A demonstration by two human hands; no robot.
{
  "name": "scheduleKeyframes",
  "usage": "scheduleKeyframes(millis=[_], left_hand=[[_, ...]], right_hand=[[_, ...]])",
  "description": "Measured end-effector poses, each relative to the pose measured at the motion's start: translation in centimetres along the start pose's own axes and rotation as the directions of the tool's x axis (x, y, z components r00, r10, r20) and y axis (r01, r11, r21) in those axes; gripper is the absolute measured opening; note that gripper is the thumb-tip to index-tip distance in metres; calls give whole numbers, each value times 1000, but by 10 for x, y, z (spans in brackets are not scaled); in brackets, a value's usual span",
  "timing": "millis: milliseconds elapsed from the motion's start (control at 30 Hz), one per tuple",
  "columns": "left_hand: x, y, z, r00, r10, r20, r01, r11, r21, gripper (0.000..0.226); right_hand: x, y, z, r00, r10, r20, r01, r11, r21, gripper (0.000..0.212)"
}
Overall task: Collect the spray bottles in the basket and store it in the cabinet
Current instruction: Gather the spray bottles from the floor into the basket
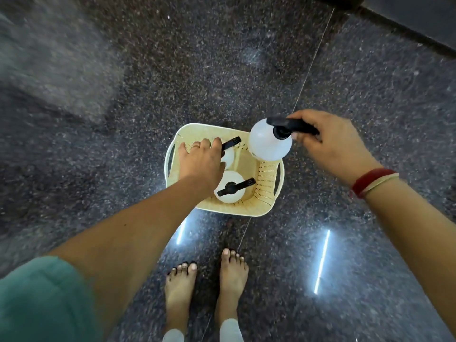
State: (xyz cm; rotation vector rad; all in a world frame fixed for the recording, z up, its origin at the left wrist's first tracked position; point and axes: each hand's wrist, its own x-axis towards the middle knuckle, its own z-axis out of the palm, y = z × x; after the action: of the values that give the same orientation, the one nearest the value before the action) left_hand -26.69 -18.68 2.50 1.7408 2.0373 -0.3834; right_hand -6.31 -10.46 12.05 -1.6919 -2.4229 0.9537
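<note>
A cream plastic basket with slotted walls stands on the dark speckled floor. Inside it are two white spray bottles with black trigger heads: one near the front wall, one further back. My left hand reaches into the basket and rests on the back bottle, covering most of it; its grip is unclear. My right hand is closed around the black trigger head of a third white spray bottle, held above the basket's far right corner.
My bare feet stand on the polished granite floor just in front of the basket. A thin floor seam runs diagonally past the basket. A dark edge, perhaps furniture, lies at the top right.
</note>
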Motion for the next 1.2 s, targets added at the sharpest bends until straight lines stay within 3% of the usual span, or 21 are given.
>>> scheduleKeyframes(millis=[100,300,567,833,1200], left_hand=[[0,1,5,999,-11,44,14,998,-64,38],[5,-3,15,999,-27,21,29,992,-120,34],[18,-14,19,998,-12,-58,10,999,-47,28],[22,-19,24,998,17,-53,-19,999,-49,28],[16,-25,23,999,-14,-37,6,978,-209,32]], right_hand=[[-4,-3,0,999,-40,33,40,999,5,26],[-11,-4,22,993,-62,98,67,996,-52,31],[7,21,55,993,-30,118,38,997,-68,33],[34,37,89,951,-105,290,220,889,-401,34],[35,37,107,969,19,246,73,931,-359,39]])
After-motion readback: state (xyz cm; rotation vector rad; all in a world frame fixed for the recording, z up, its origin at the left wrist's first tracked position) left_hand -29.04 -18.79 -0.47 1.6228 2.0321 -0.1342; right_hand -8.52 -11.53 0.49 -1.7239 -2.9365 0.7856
